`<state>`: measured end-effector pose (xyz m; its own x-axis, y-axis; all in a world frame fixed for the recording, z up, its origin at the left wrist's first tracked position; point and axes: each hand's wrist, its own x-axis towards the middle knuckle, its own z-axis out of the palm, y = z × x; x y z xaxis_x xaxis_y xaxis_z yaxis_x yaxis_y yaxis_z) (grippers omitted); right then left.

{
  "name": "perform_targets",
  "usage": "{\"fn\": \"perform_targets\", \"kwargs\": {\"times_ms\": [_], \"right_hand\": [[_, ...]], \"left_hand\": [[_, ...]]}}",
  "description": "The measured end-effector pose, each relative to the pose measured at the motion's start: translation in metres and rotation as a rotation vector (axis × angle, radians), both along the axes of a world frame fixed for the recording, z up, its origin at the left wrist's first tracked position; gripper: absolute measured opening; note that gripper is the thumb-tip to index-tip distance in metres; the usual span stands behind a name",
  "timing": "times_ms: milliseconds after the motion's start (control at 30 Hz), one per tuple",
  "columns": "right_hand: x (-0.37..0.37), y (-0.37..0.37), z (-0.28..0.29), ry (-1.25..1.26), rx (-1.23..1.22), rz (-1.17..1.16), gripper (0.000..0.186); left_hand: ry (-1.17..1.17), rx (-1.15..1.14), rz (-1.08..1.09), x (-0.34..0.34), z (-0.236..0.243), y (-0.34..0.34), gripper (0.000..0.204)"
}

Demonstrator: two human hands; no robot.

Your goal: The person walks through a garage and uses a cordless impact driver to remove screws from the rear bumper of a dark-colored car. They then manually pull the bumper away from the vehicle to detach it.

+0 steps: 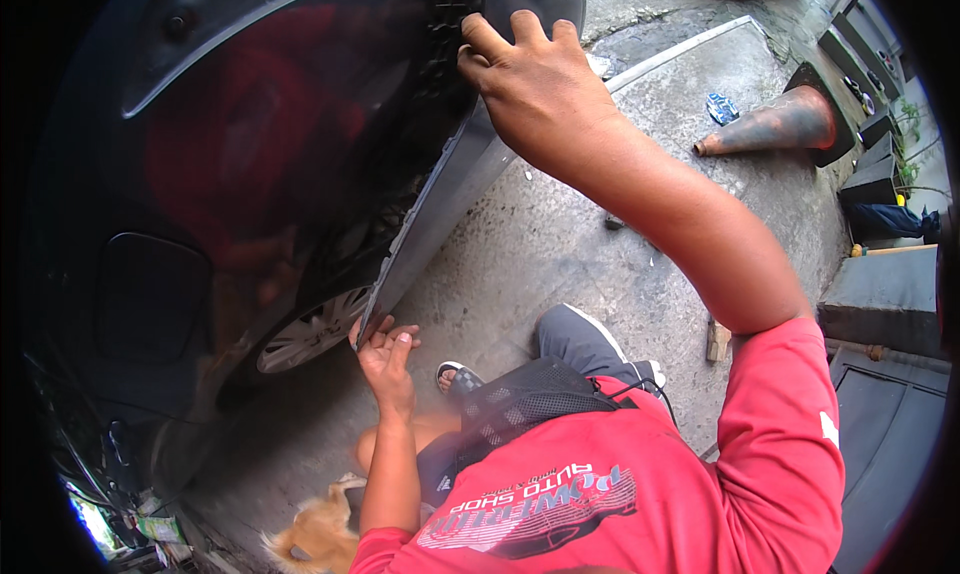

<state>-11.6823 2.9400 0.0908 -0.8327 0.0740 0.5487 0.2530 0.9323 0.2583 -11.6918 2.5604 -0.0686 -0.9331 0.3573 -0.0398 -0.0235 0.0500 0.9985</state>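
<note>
A dark car bumper (448, 202) stands out at an angle from the front of a dark, glossy car (215, 189), with a gap showing along its clip-notched edge. My right hand (530, 84) is closed over its upper part, fingers bent beside a black honeycomb grille (455, 14). Lower down, my left hand (384, 359) grips the bumper's end corner, palm turned up and some fingers hidden behind the edge. Behind that corner is the car's wheel (315, 331) with a silver, multi-spoke rim.
A worn orange traffic cone (780, 129) lies on the concrete (600, 274), near a blue crumpled wrapper (721, 108). A small wooden block (717, 341) is by my right arm. A tan dog (315, 529) is close to my left elbow. Grey boxes (885, 289) line the right side.
</note>
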Motion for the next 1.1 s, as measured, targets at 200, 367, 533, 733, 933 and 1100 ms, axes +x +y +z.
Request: {"fn": "perform_targets", "kwargs": {"times_ms": [200,367,533,733,933,1100], "right_hand": [[-0.010,-0.001,0.007,-0.043,0.064,-0.024,0.043],[-0.022,0.006,-0.001,0.011,0.058,-0.010,0.032],[-0.022,0.003,0.001,-0.012,0.005,-0.011,0.052],[-0.012,0.001,0.018,-0.012,-0.062,0.035,0.051],[-0.014,0.002,0.015,0.048,-0.036,0.057,0.050],[-0.017,-0.002,0.006,0.048,-0.005,0.004,0.052]], "left_hand": [[0.018,0.018,0.018,0.001,-0.002,0.002,0.061],[-0.026,0.058,0.035,-0.004,-0.005,0.002,0.067],[0.000,0.048,0.042,-0.005,-0.007,-0.001,0.064],[-0.013,0.037,0.042,-0.005,-0.007,-0.002,0.063],[0.029,0.068,0.034,-0.009,-0.012,-0.003,0.063],[-0.028,0.070,0.023,-0.008,-0.006,-0.003,0.051]]}}
